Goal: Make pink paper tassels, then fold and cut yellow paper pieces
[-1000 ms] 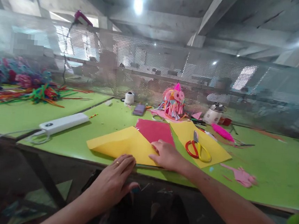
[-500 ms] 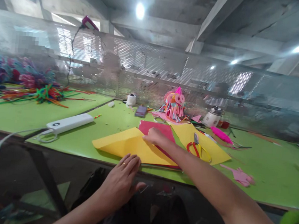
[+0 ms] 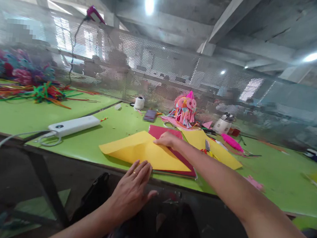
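Paper (image 3: 135, 145) spans frame centre left to right, touched by flat left hand (image 3: 134, 185) below and curled right hand (image 3: 168, 140) above, the latter's grip indiscernible.

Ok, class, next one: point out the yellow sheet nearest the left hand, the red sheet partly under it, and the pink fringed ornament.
Yellow sheet (image 3: 138, 145): head view, upper face, near its middle.
Red sheet (image 3: 157, 130): head view, exposed far part.
Pink fringed ornament (image 3: 186, 109): head view, middle of its body.
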Demonstrator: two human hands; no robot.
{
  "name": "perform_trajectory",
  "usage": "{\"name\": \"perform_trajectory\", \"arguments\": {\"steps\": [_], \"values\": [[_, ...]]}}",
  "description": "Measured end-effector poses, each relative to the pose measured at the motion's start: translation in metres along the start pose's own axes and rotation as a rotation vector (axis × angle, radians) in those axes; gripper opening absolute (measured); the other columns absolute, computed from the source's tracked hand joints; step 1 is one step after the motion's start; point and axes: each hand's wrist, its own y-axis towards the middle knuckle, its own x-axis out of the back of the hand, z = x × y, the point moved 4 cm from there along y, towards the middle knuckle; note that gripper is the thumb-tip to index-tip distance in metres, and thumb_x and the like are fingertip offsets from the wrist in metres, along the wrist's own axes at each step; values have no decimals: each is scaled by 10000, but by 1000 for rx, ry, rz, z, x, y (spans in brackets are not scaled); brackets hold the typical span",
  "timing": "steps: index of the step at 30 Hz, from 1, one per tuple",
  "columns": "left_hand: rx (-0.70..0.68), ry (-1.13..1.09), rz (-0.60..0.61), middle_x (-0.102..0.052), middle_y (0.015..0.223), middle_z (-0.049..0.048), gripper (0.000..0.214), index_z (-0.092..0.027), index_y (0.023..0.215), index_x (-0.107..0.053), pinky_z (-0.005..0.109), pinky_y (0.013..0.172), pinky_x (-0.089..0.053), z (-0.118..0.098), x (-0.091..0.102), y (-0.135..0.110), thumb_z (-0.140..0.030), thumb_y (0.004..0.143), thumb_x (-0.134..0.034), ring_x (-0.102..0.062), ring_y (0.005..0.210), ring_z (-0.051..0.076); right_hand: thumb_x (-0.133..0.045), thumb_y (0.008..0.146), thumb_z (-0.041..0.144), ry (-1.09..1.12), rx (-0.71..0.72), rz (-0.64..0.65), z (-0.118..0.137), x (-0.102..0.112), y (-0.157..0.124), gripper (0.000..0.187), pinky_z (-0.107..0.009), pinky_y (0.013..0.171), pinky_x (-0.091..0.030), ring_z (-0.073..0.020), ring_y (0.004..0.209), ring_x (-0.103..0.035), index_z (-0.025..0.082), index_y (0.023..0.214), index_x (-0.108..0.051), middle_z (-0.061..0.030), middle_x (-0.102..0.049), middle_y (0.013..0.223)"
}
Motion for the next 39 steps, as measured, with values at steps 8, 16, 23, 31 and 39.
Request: {"name": "perform_trajectory", "arguments": {"steps": [8,16,23,31,39], "values": [[-36,-77,14,-576,1259,193,531,-101,1260,-535,537,1084,-392,8,2,16,-461,874,-594,-470,1277,347,-621,713,498,286,217,-58,-17,31,-19,348,-224,535,-364,-92,541,-442,172,636,-528,40,-511,595],[-138,-164,166,-621,1099,177,422,-88,1081,-600,469,968,-470,-10,-10,93,-463,888,-573,-558,1125,319,-573,651,403,134,174,-260,-88,65,-14,323,-242,520,-198,-87,532,-271,206,491,-372,78,-280,507],[-121,-123,231,-587,1246,205,585,-85,1209,-557,502,1050,-392,-15,-43,101,-566,877,-534,-516,1215,338,-539,685,323,-4,169,-338,-115,54,-6,306,-248,524,-198,-93,531,-295,210,479,-343,74,-283,491],[-11,-144,310,-628,1055,156,580,-119,1102,-581,473,943,-471,-1,-35,100,-637,896,-420,-583,1061,302,-590,760,261,-109,219,-372,-107,41,6,241,-235,560,-278,-107,561,-405,170,551,-513,47,-442,532],[-36,-152,393,-606,1056,142,536,-116,1085,-595,442,913,-482,0,-34,100,-597,911,-436,-573,1033,291,-591,848,176,-218,394,-493,-86,50,-45,289,-396,998,-393,-255,1140,-493,126,1130,-621,-155,-601,1178]]}}
